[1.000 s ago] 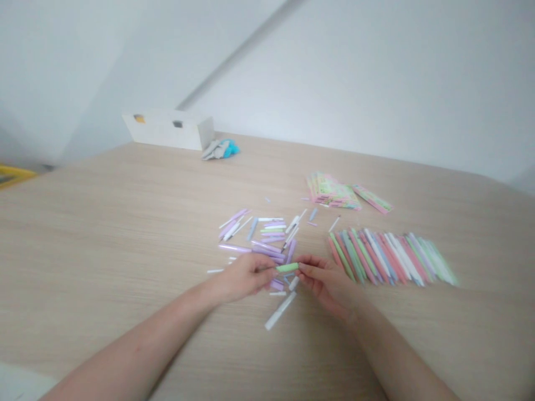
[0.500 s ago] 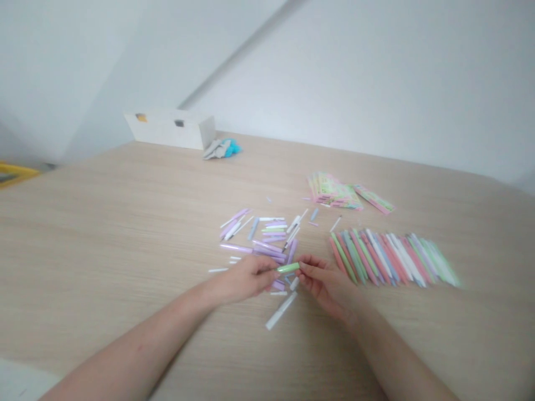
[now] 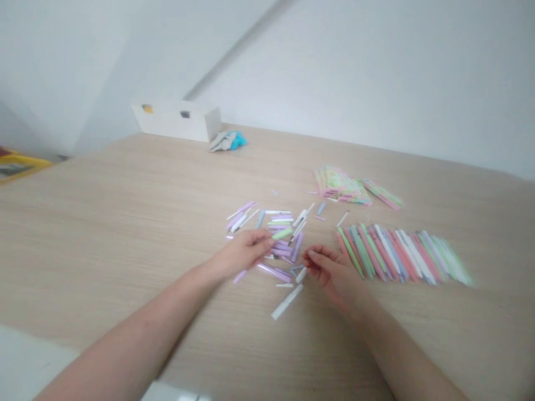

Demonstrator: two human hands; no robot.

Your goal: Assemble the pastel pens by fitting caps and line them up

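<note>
My left hand (image 3: 241,254) pinches a short light-green pen barrel (image 3: 283,233) between thumb and fingers, its far end pointing right. Below it lie loose pen parts: purple barrels (image 3: 275,272), white pieces and thin refills, scattered on the table. To the right, my right hand (image 3: 334,277) has thumb and fingertips pressed together, apart from the green barrel; whether anything small is in them I cannot make out. A white strip-like piece (image 3: 286,302) lies nearest me, between the two forearms.
A row of many-coloured pens (image 3: 401,253) lies side by side right of my right hand. Behind it are a stack of printed pink-green packets (image 3: 340,185) and a single packet (image 3: 381,193). A white box (image 3: 173,122) and crumpled grey-blue material (image 3: 228,141) sit far left on the wooden table (image 3: 104,223).
My left hand has moved up and away from my right hand, taking the green barrel with it. The right fingers have let go of the barrel's end. The view has shifted slightly.
</note>
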